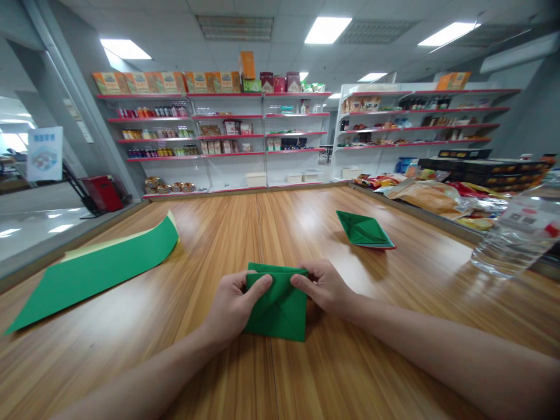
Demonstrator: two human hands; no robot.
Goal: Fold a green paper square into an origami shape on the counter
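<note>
A folded green paper (pixel 280 309) is held upright just above the wooden table, with crease lines across its front and its layers slightly parted along the top. My left hand (pixel 234 303) pinches its upper left side, thumb on the front face. On the upper right corner my right hand (pixel 326 286) has a like pinch, thumb in front and fingers behind. Beyond my right hand lies a folded green paper piece (pixel 365 229) with pointed ends and a reddish lower edge. To the left, a curled green paper strip (pixel 100 265) shows a pale yellow underside.
The wooden table (pixel 210 227) spans the foreground. A clear plastic bottle (pixel 511 233) stands at the right edge. Snack packets (pixel 431 195) and stacked black boxes (pixel 494 173) sit beyond it. White shelves (pixel 227 169) with goods line the back. At the left is a red case (pixel 102 193).
</note>
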